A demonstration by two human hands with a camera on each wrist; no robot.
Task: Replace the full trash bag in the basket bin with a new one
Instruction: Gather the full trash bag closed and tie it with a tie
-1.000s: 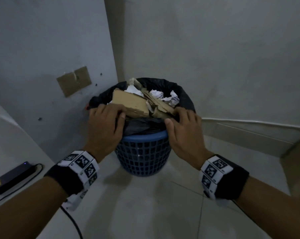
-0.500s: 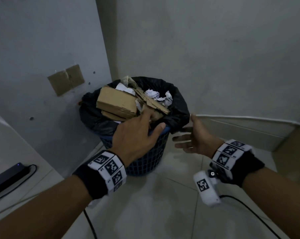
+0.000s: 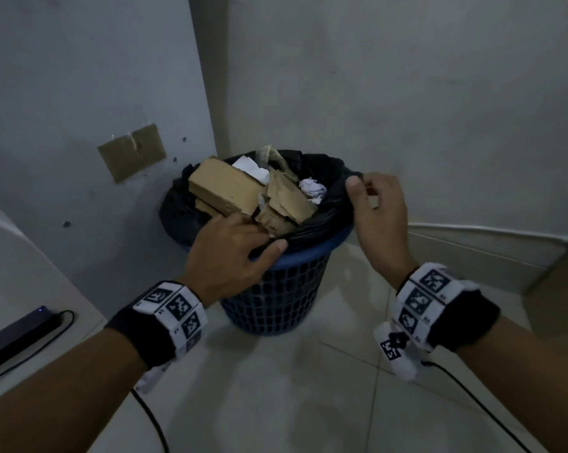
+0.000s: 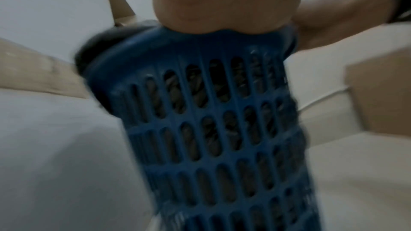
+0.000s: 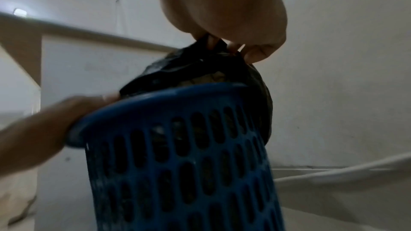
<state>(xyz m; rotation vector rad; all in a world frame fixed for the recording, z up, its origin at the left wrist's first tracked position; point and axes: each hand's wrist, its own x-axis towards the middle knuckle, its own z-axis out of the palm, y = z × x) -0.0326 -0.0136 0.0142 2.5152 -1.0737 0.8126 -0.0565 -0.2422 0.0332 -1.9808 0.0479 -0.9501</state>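
A blue slotted basket bin (image 3: 277, 289) stands on the tiled floor in a wall corner, lined with a black trash bag (image 3: 328, 207). The bag is filled with cardboard pieces (image 3: 225, 188) and crumpled white paper (image 3: 312, 188). My left hand (image 3: 236, 253) grips the bag's near edge at the front rim, thumb over the plastic. At the right side my right hand (image 3: 370, 197) pinches the bag's edge and holds it lifted above the rim; the right wrist view shows the black bag (image 5: 200, 66) bunched under my fingertips (image 5: 258, 55). The left wrist view shows the bin (image 4: 200, 111) below my palm.
A white ledge (image 3: 21, 273) at the left carries a dark flat device (image 3: 17, 335) with a cable. Cardboard patches (image 3: 132, 152) are taped to the left wall. A skirting ledge (image 3: 472, 243) runs along the right wall. Cables trail from both wrists over the floor tiles.
My right hand came in from open air beside the bin and took hold of the bag's right edge, lifting it. My left hand closed on the bag's front edge.
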